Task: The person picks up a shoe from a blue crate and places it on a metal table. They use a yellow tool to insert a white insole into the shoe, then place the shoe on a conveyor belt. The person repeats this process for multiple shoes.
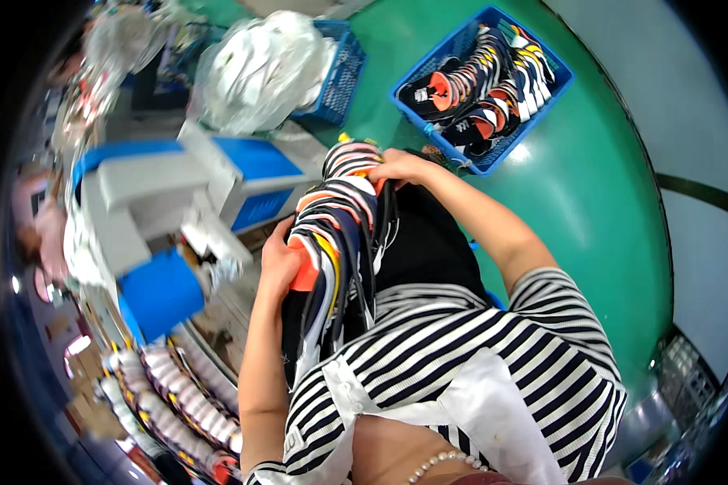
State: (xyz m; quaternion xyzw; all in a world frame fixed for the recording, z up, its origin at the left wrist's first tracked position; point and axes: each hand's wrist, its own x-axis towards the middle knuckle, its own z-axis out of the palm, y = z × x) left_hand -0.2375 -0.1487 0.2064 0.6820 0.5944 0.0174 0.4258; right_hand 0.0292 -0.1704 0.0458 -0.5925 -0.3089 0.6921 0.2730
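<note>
Head view: left hand (279, 263) and right hand (403, 167) clasp stack of shoe uppers (340, 234) against lap. Far-right blue basket (484, 85) holds more uppers; stack not yet set down.

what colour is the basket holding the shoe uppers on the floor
Blue, a slatted plastic basket on the green floor, clearest in the head view.

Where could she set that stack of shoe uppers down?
Bare green floor lies right of the full blue basket. It is crowded to the left: the blue-grey machine, bagged white parts and rows of pieces.
</note>
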